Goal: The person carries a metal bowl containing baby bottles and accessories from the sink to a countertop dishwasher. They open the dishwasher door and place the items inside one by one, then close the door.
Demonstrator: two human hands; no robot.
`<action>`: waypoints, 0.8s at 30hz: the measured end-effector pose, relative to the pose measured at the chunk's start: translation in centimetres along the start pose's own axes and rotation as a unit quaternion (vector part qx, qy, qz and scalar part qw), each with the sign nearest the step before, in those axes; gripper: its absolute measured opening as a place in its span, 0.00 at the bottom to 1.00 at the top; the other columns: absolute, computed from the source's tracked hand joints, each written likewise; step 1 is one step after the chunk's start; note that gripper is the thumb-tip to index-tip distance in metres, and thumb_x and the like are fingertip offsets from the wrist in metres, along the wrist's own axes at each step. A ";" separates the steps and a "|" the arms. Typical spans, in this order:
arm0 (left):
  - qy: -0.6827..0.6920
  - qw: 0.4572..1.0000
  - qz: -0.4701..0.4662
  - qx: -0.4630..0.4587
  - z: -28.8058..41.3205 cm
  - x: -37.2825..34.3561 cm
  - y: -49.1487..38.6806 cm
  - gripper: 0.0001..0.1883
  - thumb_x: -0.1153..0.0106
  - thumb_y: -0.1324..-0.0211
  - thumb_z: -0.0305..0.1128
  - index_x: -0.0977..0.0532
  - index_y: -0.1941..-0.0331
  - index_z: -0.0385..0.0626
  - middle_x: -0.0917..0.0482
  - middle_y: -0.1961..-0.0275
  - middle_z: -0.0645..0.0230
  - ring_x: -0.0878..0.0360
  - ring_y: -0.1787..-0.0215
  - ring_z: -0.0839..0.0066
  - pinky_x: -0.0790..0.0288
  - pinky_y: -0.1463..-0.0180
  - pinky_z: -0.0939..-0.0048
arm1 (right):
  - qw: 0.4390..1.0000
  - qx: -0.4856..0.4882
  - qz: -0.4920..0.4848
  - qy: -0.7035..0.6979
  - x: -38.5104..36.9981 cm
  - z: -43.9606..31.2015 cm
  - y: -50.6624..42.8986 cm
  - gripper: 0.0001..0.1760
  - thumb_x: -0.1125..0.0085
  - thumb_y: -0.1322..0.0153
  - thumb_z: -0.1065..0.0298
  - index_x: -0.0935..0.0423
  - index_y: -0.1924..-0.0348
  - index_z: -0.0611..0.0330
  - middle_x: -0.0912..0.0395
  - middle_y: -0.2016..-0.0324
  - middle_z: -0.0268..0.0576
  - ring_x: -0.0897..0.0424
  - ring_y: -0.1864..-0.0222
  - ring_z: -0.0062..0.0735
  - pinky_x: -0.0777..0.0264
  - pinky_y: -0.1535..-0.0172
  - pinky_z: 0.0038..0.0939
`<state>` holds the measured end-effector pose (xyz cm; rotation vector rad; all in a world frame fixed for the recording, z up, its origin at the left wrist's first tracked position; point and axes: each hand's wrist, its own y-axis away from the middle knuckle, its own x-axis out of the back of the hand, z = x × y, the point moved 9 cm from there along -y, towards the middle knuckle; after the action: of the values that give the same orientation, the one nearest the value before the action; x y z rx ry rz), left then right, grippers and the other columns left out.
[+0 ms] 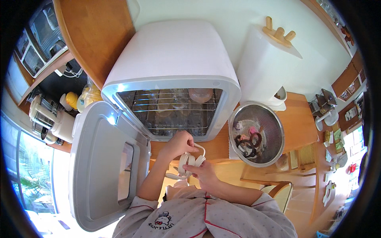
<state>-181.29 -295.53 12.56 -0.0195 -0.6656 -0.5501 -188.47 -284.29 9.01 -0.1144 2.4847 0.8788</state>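
Note:
Both of my hands hold a cream-white plastic ring piece with curved loop handles point(190, 160), in front of an open white cabinet with wire racks point(172, 53), perhaps a bottle steriliser. My left hand point(180, 144) pinches the upper loop. From below and to the right, my right hand point(204, 175) grips the ring part between thumb and fingers. A clear rounded vessel point(201, 95) and other clear containers stand inside the cabinet. Its grey-white door point(101, 166) is swung out to the left of my left arm.
Right of the cabinet, a perforated steel bowl point(276, 142) holds dark rings and small pink pieces. Behind it stands a tall white dispenser point(259, 65) with wooden pegs on top. A chair point(279, 193) is below at right. A white appliance with a clear jug point(56, 119) stands left.

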 end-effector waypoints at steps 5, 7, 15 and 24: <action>-0.018 0.995 0.097 -0.015 0.6 2.0 1.0 0.20 0.28 0.58 0.42 0.26 0.74 0.37 0.22 0.75 0.59 0.25 0.75 0.66 0.32 0.70 0.65 | 0.998 0.014 0.038 0.047 -0.1 -0.2 -1.3 0.15 0.32 0.39 0.74 0.27 0.62 0.52 0.22 0.66 0.29 0.26 0.67 0.16 0.38 0.65 0.23; -0.041 0.991 0.128 -0.023 3.2 2.2 3.2 0.18 0.34 0.50 0.41 0.25 0.64 0.38 0.22 0.59 0.53 0.23 0.59 0.58 0.30 0.56 0.62 | 0.996 0.042 0.070 0.026 0.6 -0.4 -2.1 0.16 0.29 0.41 0.72 0.26 0.63 0.57 0.23 0.70 0.31 0.27 0.74 0.17 0.39 0.74 0.23; -0.047 0.948 0.312 -0.035 1.2 3.6 7.8 0.13 0.43 0.41 0.34 0.26 0.56 0.38 0.23 0.54 0.52 0.26 0.50 0.52 0.32 0.49 0.58 | 0.985 0.107 0.133 -0.021 0.2 -2.1 -3.6 0.18 0.30 0.41 0.77 0.25 0.60 0.63 0.20 0.66 0.37 0.21 0.66 0.25 0.29 0.65 0.25; 0.013 0.953 0.300 -0.045 -5.9 2.6 4.0 0.08 0.49 0.36 0.31 0.27 0.63 0.36 0.26 0.58 0.56 0.28 0.58 0.58 0.35 0.51 0.64 | 0.957 0.208 0.145 -0.143 0.3 -1.3 -8.4 0.19 0.35 0.40 0.84 0.27 0.57 0.65 0.21 0.62 0.38 0.21 0.62 0.25 0.28 0.61 0.25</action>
<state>-174.27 -294.47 10.02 -0.2906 -0.5710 0.0080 -187.24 -291.68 4.95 0.4965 2.3791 0.4196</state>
